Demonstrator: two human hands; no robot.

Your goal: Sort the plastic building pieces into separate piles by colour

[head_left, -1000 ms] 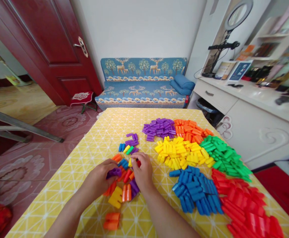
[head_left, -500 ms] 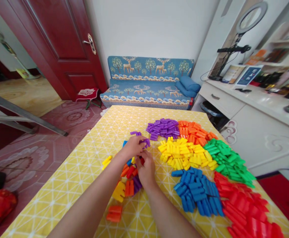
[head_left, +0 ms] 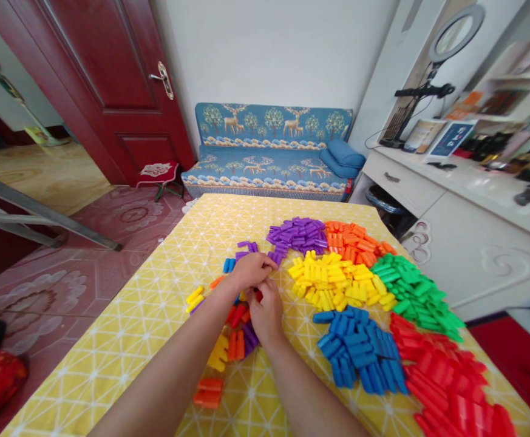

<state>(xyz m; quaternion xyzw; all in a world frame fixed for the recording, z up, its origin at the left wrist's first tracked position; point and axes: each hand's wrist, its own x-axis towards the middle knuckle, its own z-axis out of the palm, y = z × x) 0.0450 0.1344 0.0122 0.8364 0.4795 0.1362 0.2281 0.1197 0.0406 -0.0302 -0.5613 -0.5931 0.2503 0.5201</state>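
Observation:
My left hand (head_left: 254,270) reaches across the mixed pieces, palm down. Its fingers are bent together, and whatever they grip is hidden. Just past its fingertips lie purple plastic pieces (head_left: 275,255), near the purple pile (head_left: 297,235). My right hand (head_left: 267,308) is just below, touching or nearly touching the left, fingers curled inward. A red piece (head_left: 258,295) shows by its fingers; I cannot see whether it is held. Under and beside the hands are mixed ribbed pieces: orange (head_left: 236,345), purple (head_left: 250,337), yellow (head_left: 219,354), and blue (head_left: 229,265).
On the yellow patterned tablecloth (head_left: 155,315) are piles of yellow (head_left: 332,279), orange (head_left: 351,241), green (head_left: 417,297), blue (head_left: 360,349) and red (head_left: 451,376) pieces. A lone orange piece (head_left: 208,392) lies near me. A blue sofa (head_left: 265,161) stands behind the table.
My left hand has moved slightly right, with its fingers bending downward. The purple piece at its fingers is now farther right, beside the purple pile. My right hand has barely moved.

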